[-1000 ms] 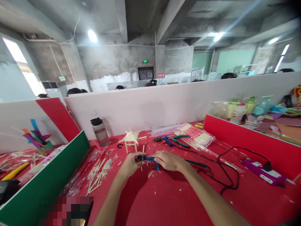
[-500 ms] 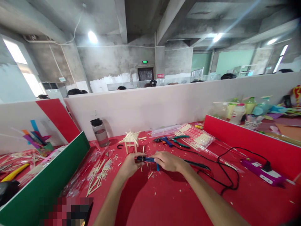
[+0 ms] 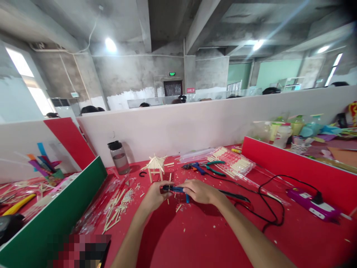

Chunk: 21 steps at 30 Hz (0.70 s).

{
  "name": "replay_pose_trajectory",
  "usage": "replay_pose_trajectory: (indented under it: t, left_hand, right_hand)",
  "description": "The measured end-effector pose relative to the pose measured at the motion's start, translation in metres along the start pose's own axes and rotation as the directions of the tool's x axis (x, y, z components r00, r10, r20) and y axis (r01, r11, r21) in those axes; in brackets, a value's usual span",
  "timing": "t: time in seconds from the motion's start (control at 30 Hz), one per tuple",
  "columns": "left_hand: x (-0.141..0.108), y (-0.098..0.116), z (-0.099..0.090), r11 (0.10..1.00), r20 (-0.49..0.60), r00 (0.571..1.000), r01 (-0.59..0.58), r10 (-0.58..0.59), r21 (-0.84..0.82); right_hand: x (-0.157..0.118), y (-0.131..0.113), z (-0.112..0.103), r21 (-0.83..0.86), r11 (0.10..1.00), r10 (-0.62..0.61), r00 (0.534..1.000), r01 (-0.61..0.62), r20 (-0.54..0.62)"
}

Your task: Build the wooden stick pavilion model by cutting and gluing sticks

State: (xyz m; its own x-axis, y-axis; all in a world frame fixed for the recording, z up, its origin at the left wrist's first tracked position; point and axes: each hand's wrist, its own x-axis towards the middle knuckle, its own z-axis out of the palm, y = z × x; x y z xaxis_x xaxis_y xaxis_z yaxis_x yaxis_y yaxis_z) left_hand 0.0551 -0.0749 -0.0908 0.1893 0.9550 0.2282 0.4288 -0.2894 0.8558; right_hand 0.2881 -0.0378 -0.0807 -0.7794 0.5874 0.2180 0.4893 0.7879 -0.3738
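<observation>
Two hands meet low over the red tabletop (image 3: 212, 238): the right hand (image 3: 198, 191) is closed around blue-handled cutters (image 3: 175, 189), and the left hand (image 3: 154, 194) pinches a short wooden stick (image 3: 169, 178) at the blades, apparently steadying it. Beyond stand a small stick pavilion (image 3: 156, 166), a glue gun (image 3: 195, 166) and a water bottle (image 3: 118, 157), before the white partition (image 3: 195, 123) and concrete hall.

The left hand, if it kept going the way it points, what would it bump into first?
Probably the small stick house, standing just beyond the left hand, though depth is hard to judge. The blue tool is already at its fingers.
</observation>
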Motion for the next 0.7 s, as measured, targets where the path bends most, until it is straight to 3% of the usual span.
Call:
replay_pose_trajectory:
  t: [0.7]
  left_hand:
    - [0.0015,0.0008,0.0005,1.000,-0.023,1.000,-0.001,0.001,0.006]
  right_hand:
    - [0.0004,0.0030,0.0039,0.001,1.000,-0.004,1.000,0.004,-0.019]
